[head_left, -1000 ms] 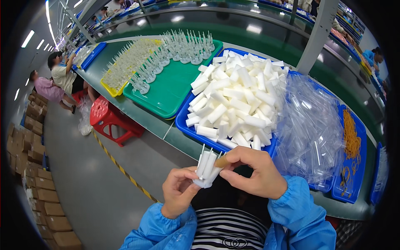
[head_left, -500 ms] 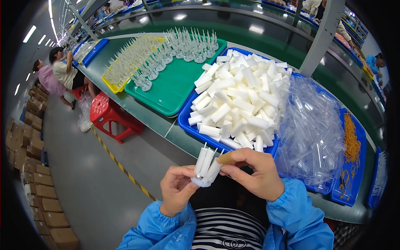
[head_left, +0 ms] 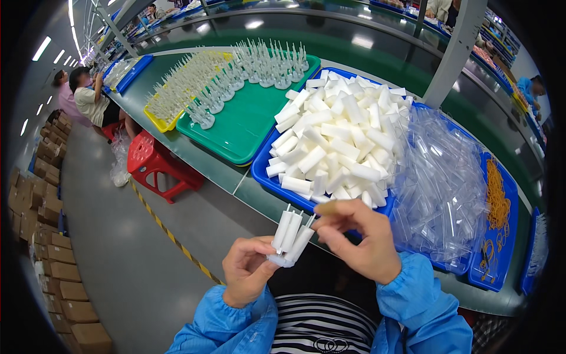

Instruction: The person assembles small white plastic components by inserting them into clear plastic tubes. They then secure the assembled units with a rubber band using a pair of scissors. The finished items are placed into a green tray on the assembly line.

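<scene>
Left hand pinches a translucent pronged base low down between thumb and fingers; grip unchanged over the last second. Base is tilted, held in front of the body by the near edge of the surface. At least three white cylinders stand on its prongs, thin tips showing above.

Change: right hand, at the top of the rightmost cylinder half a second ago, is now raised from it; thumb and forefinger parted, no piece seen between them. Tan finger cover blurred, near a prong tip; contact cannot be told.

Reading: that cylinder appears seated, since it stands without right-hand support.

Beyond: blue tray heaped with loose cylinders; green tray carrying other bases, their prongs bare.
</scene>
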`<action>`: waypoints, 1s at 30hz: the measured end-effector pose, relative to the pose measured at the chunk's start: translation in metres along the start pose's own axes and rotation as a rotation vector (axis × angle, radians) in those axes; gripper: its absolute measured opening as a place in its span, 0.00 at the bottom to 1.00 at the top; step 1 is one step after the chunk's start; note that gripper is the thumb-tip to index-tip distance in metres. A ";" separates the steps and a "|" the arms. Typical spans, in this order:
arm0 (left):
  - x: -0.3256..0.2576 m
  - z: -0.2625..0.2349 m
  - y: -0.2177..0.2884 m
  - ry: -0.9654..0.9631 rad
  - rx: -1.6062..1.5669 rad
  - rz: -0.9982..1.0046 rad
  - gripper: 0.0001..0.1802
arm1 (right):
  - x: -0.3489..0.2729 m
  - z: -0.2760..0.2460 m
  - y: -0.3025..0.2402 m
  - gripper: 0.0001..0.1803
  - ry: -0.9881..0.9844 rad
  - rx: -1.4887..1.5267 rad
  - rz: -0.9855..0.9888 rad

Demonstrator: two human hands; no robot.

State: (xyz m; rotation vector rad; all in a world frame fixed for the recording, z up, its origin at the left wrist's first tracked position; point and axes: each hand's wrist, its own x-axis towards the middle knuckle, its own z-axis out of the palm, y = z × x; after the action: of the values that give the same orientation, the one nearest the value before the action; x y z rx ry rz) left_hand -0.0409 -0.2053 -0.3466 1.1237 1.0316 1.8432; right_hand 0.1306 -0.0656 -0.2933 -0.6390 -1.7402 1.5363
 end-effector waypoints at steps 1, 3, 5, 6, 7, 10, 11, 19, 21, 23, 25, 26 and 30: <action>0.000 0.000 0.001 -0.005 0.019 0.001 0.13 | 0.001 -0.002 0.000 0.16 0.005 -0.064 -0.062; -0.001 -0.004 0.003 -0.056 0.099 0.006 0.14 | 0.004 -0.007 0.000 0.17 0.016 -0.193 -0.185; -0.002 -0.008 0.003 -0.152 0.221 0.013 0.14 | 0.011 -0.008 0.000 0.16 -0.034 -0.269 -0.332; -0.001 -0.008 0.004 -0.182 0.251 0.021 0.14 | 0.013 -0.010 0.000 0.15 -0.076 -0.301 -0.361; 0.000 -0.008 0.004 -0.212 0.282 0.029 0.14 | 0.014 -0.011 0.000 0.14 -0.119 -0.332 -0.389; -0.005 -0.003 0.003 -0.134 0.276 0.001 0.16 | 0.010 -0.009 0.001 0.12 -0.134 -0.306 -0.353; -0.006 -0.001 0.002 -0.082 0.257 -0.021 0.16 | 0.009 -0.009 0.003 0.12 -0.142 -0.291 -0.371; -0.007 -0.002 -0.005 0.037 0.021 -0.046 0.18 | 0.008 -0.001 -0.002 0.15 -0.071 -0.281 -0.461; -0.004 0.002 -0.004 0.149 -0.109 -0.121 0.20 | 0.006 -0.001 0.001 0.15 0.003 -0.245 -0.397; 0.002 0.011 0.002 0.227 -0.209 -0.226 0.23 | 0.003 0.000 0.004 0.14 0.020 -0.194 -0.318; 0.000 0.009 0.000 0.211 -0.258 -0.227 0.23 | 0.000 0.002 0.007 0.12 -0.021 -0.128 -0.225; -0.002 0.007 -0.004 0.178 -0.319 -0.207 0.21 | -0.001 0.002 0.007 0.12 -0.018 -0.097 -0.199; -0.004 0.011 -0.006 0.161 -0.354 -0.202 0.19 | 0.000 0.001 0.008 0.12 -0.029 -0.013 -0.128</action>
State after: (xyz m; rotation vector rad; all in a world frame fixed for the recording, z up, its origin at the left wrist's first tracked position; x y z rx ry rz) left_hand -0.0287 -0.2039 -0.3498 0.6485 0.8295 1.8806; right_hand 0.1286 -0.0648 -0.3015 -0.5037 -1.7785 1.4541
